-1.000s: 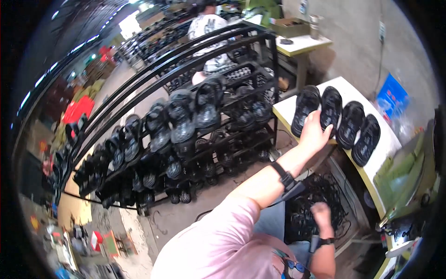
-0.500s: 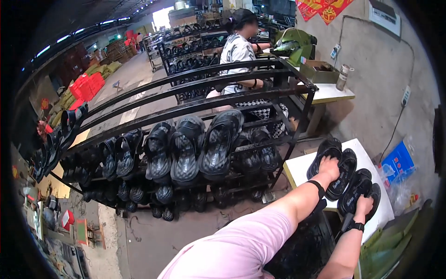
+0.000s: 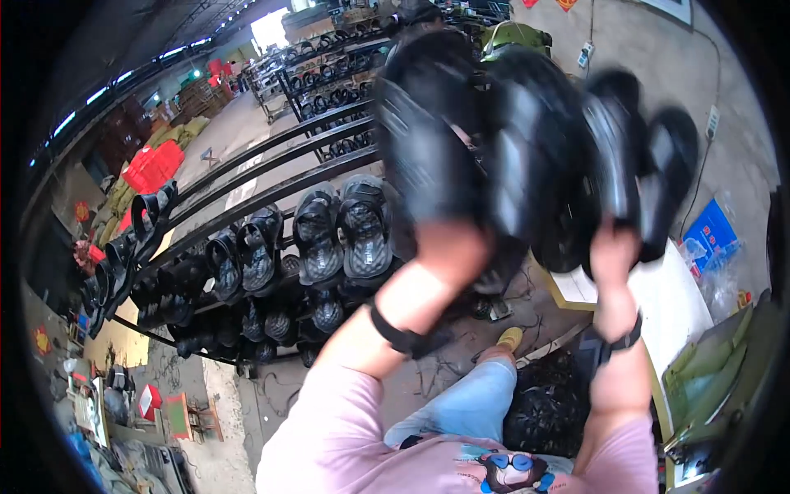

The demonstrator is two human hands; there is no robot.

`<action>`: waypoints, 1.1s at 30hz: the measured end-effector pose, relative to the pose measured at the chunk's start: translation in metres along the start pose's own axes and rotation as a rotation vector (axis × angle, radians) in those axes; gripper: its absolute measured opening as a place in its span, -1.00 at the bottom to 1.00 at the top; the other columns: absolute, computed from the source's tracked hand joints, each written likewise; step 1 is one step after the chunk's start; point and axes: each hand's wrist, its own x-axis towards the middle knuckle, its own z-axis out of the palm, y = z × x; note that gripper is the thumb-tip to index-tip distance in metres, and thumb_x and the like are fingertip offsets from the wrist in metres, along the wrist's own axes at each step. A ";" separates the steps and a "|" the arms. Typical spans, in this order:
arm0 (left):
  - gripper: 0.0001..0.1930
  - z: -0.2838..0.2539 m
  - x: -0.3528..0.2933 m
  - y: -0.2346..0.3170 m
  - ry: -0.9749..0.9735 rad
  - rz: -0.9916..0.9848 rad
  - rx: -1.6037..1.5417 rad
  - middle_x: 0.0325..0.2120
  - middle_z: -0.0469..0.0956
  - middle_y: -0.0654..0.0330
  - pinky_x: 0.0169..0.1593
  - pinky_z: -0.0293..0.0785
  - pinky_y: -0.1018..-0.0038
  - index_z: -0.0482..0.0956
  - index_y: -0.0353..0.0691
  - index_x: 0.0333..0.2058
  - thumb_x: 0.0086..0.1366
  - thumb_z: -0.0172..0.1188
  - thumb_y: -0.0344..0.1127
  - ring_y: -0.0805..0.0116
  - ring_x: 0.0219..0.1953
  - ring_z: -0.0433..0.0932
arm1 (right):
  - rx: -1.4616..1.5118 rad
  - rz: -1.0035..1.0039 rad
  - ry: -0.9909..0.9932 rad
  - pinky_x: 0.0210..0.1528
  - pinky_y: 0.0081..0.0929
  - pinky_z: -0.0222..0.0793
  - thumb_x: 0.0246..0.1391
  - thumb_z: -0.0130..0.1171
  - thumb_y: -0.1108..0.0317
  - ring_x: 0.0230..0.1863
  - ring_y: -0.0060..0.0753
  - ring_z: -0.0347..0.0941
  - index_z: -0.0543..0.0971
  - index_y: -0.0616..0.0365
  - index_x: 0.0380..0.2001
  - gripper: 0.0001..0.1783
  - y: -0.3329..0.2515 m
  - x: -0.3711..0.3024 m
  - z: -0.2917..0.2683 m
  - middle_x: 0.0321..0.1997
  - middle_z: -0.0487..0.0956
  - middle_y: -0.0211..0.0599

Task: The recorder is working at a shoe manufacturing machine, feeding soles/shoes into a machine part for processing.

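My left hand (image 3: 451, 251) is closed on the lower end of a pair of black sandals (image 3: 432, 140), raised in front of the rack and smeared by motion. To its right my right hand (image 3: 615, 251) grips another pair of black sandals (image 3: 613, 148), held up over the white table (image 3: 671, 300). Both pairs stand upright, toes or heels toward the top; which end cannot be made out. The fingers of both hands are partly hidden behind the sandals. On the black metal rack (image 3: 309, 179), left of my left hand, several black sandals (image 3: 317, 239) lean in a row.
More sandals fill the rack's lower levels. A green machine (image 3: 518, 37) stands behind the raised sandals, where a co-worker's dark head (image 3: 418, 12) partly shows. A blue packet (image 3: 709, 235) is by the wall. Green material (image 3: 708, 370) lies at right, and a black bag-like heap (image 3: 551, 412) below the table.
Both hands have lifted the sandals off the white table and swung them up and left toward the rack. The view has shifted, and my leg now shows below.
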 end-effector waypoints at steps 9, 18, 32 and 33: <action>-0.50 -0.059 0.140 -0.161 -1.100 -0.630 0.985 -0.06 0.47 -0.13 0.13 0.31 0.32 0.58 -0.35 -0.17 0.21 -0.01 0.02 0.00 0.05 0.42 | -0.366 0.295 -1.058 0.21 -0.22 0.18 -0.01 0.02 0.14 0.20 -0.01 0.30 0.47 0.18 0.04 -0.46 -0.157 0.154 0.120 0.19 0.37 -0.07; -0.82 -0.186 0.057 -0.111 -0.241 0.113 0.350 -0.39 0.54 -0.04 -0.17 0.44 0.40 0.50 -0.42 -0.27 0.19 0.11 -0.42 0.12 -0.29 0.55 | 0.212 -0.546 0.029 0.05 -0.20 0.31 -0.14 0.27 0.21 -0.09 -0.01 0.41 0.49 0.27 -0.20 -0.55 -0.132 0.064 0.110 -0.14 0.49 -0.04; -0.38 -0.199 -0.107 -0.123 -0.765 -0.218 0.563 0.05 0.38 0.02 0.16 0.20 0.18 0.39 -0.28 0.02 -0.04 0.34 -0.21 0.03 0.10 0.33 | 0.001 -0.210 -0.817 0.02 -0.21 0.34 -0.15 0.21 0.03 -0.02 0.08 0.36 0.44 0.19 0.02 -0.34 -0.168 -0.106 0.235 -0.06 0.48 0.03; -0.39 -0.197 -0.111 -0.132 -0.766 -0.232 0.568 0.05 0.38 0.04 0.16 0.20 0.20 0.37 -0.27 0.03 -0.03 0.32 -0.24 0.06 0.09 0.33 | 0.010 -0.148 -0.907 0.05 -0.21 0.33 -0.12 0.16 0.07 0.01 0.08 0.34 0.45 0.14 0.02 -0.39 -0.168 -0.097 0.240 -0.02 0.47 0.00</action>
